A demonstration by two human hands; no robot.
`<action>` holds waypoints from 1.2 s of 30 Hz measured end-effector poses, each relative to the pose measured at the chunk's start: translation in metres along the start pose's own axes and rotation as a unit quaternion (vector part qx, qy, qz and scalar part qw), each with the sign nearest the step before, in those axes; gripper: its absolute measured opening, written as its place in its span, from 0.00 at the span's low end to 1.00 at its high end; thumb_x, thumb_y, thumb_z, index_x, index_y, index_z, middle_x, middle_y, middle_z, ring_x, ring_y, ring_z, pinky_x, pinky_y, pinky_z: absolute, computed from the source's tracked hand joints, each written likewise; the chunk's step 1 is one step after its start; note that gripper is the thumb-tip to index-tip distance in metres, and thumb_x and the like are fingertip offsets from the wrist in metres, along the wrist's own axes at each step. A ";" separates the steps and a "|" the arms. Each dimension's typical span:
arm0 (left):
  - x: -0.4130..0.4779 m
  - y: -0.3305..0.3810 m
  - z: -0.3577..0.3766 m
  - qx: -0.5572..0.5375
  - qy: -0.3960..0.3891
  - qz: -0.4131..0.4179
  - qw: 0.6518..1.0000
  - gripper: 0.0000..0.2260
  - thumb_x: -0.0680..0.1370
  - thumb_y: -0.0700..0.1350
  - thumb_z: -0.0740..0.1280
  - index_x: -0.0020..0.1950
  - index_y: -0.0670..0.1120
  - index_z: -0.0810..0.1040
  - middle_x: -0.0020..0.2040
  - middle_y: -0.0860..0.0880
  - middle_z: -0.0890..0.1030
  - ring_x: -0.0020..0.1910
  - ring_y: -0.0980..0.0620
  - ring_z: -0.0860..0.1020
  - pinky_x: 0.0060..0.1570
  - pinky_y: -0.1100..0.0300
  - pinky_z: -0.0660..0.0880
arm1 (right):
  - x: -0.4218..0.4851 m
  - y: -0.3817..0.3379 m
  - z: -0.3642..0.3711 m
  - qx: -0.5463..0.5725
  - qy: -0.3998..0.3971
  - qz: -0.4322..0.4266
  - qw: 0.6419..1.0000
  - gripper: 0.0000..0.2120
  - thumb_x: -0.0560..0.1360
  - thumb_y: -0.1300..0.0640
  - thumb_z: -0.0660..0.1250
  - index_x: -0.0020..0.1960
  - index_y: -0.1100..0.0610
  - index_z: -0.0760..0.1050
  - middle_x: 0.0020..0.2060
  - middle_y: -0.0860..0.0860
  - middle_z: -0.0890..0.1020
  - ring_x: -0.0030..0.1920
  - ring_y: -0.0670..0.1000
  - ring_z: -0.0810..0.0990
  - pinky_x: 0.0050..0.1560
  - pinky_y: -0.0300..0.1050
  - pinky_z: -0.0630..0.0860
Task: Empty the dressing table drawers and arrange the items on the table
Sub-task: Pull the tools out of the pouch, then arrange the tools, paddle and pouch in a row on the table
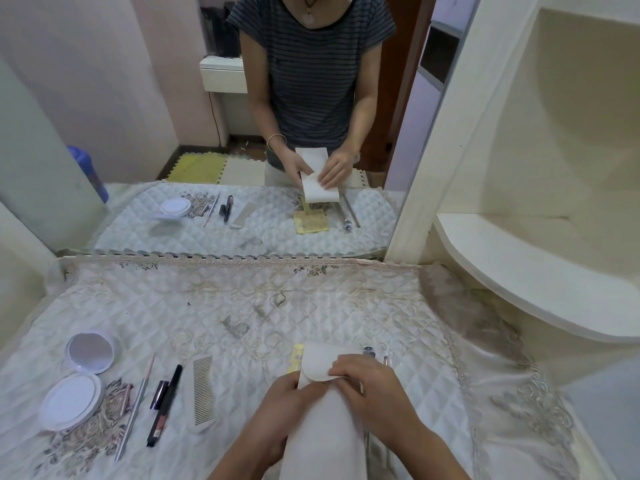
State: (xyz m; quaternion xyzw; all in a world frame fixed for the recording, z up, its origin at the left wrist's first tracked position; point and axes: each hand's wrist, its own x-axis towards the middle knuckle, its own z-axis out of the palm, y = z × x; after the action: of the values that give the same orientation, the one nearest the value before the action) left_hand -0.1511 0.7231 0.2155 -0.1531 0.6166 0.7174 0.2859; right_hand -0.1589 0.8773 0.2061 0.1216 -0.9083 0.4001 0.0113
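Both hands grip a white folded sheet (322, 403) over the counter (242, 306): the left hand (280, 400) curled around its edge, the right hand (367, 382) pinching the folded tip (thumb on top).

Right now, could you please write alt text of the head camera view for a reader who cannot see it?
Two bare hands, left hand and right hand, hold a curled white sheet over a quilted dressing table cover before a mirror. To their left lie an open compact, a silver stick, black pencils and a comb.
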 end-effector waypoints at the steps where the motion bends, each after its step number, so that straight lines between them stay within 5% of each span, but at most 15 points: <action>1: -0.001 0.001 0.001 -0.001 0.000 0.001 1.000 0.08 0.75 0.36 0.64 0.48 0.39 0.82 0.42 0.43 0.86 0.39 0.51 0.84 0.33 0.63 0.77 | -0.001 0.000 0.001 -0.008 0.003 -0.004 1.000 0.08 0.69 0.52 0.64 0.43 0.51 0.81 0.44 0.46 0.85 0.53 0.42 0.77 0.57 0.29 0.66; 5: -0.004 0.001 0.000 -0.027 0.009 -0.004 1.000 0.09 0.73 0.39 0.64 0.36 0.40 0.81 0.32 0.47 0.82 0.32 0.54 0.80 0.32 0.66 0.74 | -0.010 0.004 0.009 -0.086 0.007 -0.043 0.995 0.08 0.68 0.48 0.63 0.42 0.49 0.80 0.42 0.42 0.84 0.53 0.40 0.76 0.54 0.30 0.70; 8: -0.007 -0.002 0.001 -0.028 0.034 0.006 0.999 0.08 0.74 0.44 0.67 0.43 0.40 0.83 0.35 0.48 0.85 0.35 0.54 0.82 0.33 0.66 0.75 | -0.016 0.003 0.016 -0.059 0.004 -0.063 0.996 0.14 0.74 0.41 0.59 0.43 0.48 0.79 0.46 0.41 0.82 0.60 0.40 0.70 0.63 0.27 0.63; 12: -0.008 -0.005 0.004 -0.033 0.063 0.027 0.997 0.06 0.74 0.41 0.68 0.48 0.41 0.82 0.39 0.48 0.87 0.37 0.54 0.84 0.29 0.68 0.76 | -0.020 -0.005 0.011 0.151 -0.016 0.116 0.982 0.19 0.64 0.28 0.61 0.32 0.41 0.79 0.56 0.37 0.73 0.66 0.33 0.61 0.59 0.18 0.57; 14: -0.008 -0.005 0.008 -0.032 0.051 0.029 0.998 0.06 0.74 0.39 0.68 0.49 0.40 0.81 0.41 0.47 0.87 0.38 0.54 0.84 0.30 0.68 0.76 | -0.021 -0.008 0.007 0.232 0.036 0.184 0.954 0.09 0.66 0.45 0.73 0.31 0.47 0.79 0.54 0.42 0.72 0.62 0.41 0.69 0.55 0.24 0.65; 16: -0.006 -0.006 0.012 -0.031 0.053 0.034 0.998 0.06 0.74 0.37 0.67 0.49 0.40 0.81 0.41 0.46 0.86 0.38 0.53 0.85 0.31 0.67 0.77 | -0.021 -0.009 0.004 0.310 0.088 0.252 0.912 0.06 0.70 0.61 0.72 0.40 0.51 0.78 0.52 0.46 0.74 0.54 0.46 0.75 0.47 0.28 0.73; 19: -0.002 -0.009 0.015 -0.024 0.069 0.044 0.996 0.06 0.73 0.37 0.68 0.48 0.41 0.82 0.42 0.46 0.86 0.38 0.53 0.85 0.30 0.67 0.76 | -0.023 -0.010 0.003 0.420 0.043 0.327 0.846 0.15 0.71 0.62 0.70 0.55 0.52 0.71 0.46 0.51 0.82 0.42 0.44 0.82 0.32 0.29 0.75; 21: 0.003 -0.013 0.014 -0.018 0.078 0.049 0.996 0.05 0.73 0.37 0.69 0.48 0.42 0.82 0.41 0.47 0.87 0.39 0.53 0.85 0.32 0.66 0.77 | -0.025 -0.010 0.007 0.434 0.029 0.348 0.831 0.17 0.70 0.60 0.71 0.56 0.50 0.70 0.44 0.54 0.84 0.40 0.47 0.84 0.35 0.35 0.78; 24: 0.010 -0.021 0.014 0.037 0.082 0.057 0.994 0.08 0.71 0.42 0.71 0.50 0.44 0.82 0.44 0.49 0.87 0.44 0.53 0.84 0.43 0.61 0.79 | -0.026 -0.003 0.013 0.423 -0.001 0.345 0.838 0.20 0.68 0.57 0.74 0.57 0.59 0.75 0.46 0.56 0.86 0.47 0.53 0.84 0.48 0.45 0.80; 29: 0.016 -0.028 0.019 0.149 0.078 0.068 0.983 0.04 0.76 0.51 0.65 0.47 0.55 0.79 0.46 0.59 0.83 0.46 0.66 0.79 0.45 0.71 0.73 | -0.030 0.010 0.012 0.471 0.005 0.360 0.805 0.13 0.70 0.63 0.71 0.54 0.63 0.78 0.47 0.60 0.85 0.50 0.58 0.83 0.51 0.50 0.79; 32: 0.017 -0.031 0.011 0.192 0.127 0.097 0.968 0.06 0.74 0.52 0.67 0.37 0.56 0.77 0.34 0.58 0.79 0.32 0.67 0.77 0.34 0.75 0.70 | -0.029 0.018 0.009 0.428 0.049 0.371 0.823 0.10 0.69 0.66 0.71 0.50 0.64 0.79 0.42 0.59 0.86 0.45 0.57 0.84 0.46 0.49 0.79; 36: 0.024 -0.050 -0.013 0.345 0.206 0.090 0.911 0.10 0.73 0.48 0.69 0.41 0.53 0.67 0.39 0.51 0.74 0.43 0.52 0.76 0.42 0.63 0.71 | -0.022 0.028 0.004 0.376 0.095 0.386 0.837 0.04 0.70 0.66 0.69 0.44 0.65 0.80 0.34 0.55 0.86 0.33 0.49 0.84 0.29 0.39 0.77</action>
State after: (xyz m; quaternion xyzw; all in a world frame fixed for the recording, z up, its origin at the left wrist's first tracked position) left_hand -0.1422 0.7194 0.1594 -0.1331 0.8822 0.4351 0.1212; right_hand -0.1435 0.8977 0.1804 -0.2831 -0.6552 0.6926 -0.1042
